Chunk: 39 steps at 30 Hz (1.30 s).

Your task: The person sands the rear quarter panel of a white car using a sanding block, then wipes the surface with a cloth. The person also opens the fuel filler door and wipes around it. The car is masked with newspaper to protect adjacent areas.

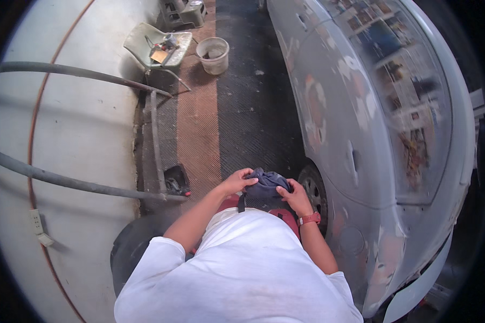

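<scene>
In front of my waist I hold a bunched dark blue cloth [265, 183] between both hands. My left hand [237, 182] pinches its left edge, thumb on top. On the opposite side my right hand [296, 197] grips the cloth, also with the thumb over it. A red watch [309, 218] is on my right wrist. The folds hide most of the cloth's shape, and a short dark strap [241, 202] hangs below its left side.
A grey car with sanded patches [339, 134] stands close on my right, its windows covered with paper. To the left run metal rails [81, 182] along a white wall. Ahead are a tool-laden chair [145, 46] and a white bucket [216, 64]; a black case [175, 180] lies by the rails.
</scene>
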Tool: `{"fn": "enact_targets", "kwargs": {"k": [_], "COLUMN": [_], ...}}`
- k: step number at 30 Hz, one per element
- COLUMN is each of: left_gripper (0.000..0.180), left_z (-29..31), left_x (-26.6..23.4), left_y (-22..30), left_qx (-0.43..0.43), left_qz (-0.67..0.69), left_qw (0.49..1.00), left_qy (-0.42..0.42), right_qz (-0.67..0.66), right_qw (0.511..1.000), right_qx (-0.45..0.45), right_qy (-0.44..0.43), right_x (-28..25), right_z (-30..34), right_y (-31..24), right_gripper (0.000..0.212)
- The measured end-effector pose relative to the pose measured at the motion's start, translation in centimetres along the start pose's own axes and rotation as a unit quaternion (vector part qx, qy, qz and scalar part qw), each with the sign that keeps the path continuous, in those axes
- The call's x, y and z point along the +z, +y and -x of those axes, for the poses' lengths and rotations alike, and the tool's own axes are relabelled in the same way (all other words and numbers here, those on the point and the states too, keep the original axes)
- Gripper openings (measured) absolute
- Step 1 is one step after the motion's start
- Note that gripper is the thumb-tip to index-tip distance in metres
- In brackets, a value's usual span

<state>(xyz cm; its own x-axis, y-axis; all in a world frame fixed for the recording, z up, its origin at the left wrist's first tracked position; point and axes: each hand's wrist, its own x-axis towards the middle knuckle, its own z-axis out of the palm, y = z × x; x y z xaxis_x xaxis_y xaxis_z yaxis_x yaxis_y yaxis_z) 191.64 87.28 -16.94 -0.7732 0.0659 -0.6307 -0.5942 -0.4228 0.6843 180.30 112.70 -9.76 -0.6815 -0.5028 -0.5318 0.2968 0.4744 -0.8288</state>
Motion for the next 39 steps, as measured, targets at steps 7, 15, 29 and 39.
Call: {"fn": "enact_targets", "kwargs": {"k": [7, 15, 29, 39], "left_gripper": [0.021, 0.022, 0.017, 0.035], "left_z": [-1.8, -11.3, -27.1, -40.5], "left_x": [-10.1, -20.7, -37.3, -58.4], "left_y": [11.4, 23.1, 46.6, 55.5], "left_qx": [0.059, 0.073, 0.115, -0.028], "left_qz": [0.030, 0.086, 0.141, -0.086], "left_qw": [0.989, 0.969, 0.912, 0.946], "left_qy": [0.131, 0.218, 0.367, 0.310], "right_qz": [-0.055, 0.019, 0.198, 0.155], "right_qw": [0.998, 0.991, 0.951, 0.983], "right_qx": [-0.036, -0.119, -0.238, -0.097], "right_qy": [-0.005, 0.062, -0.019, 0.022], "right_x": [3.1, 4.0, 7.9, 21.3], "right_z": [-14.5, -35.7, -70.0, -87.6], "right_y": [-8.2, -16.1, -45.8, -50.9], "right_gripper": [0.020, 0.018, 0.036, 0.028]}}
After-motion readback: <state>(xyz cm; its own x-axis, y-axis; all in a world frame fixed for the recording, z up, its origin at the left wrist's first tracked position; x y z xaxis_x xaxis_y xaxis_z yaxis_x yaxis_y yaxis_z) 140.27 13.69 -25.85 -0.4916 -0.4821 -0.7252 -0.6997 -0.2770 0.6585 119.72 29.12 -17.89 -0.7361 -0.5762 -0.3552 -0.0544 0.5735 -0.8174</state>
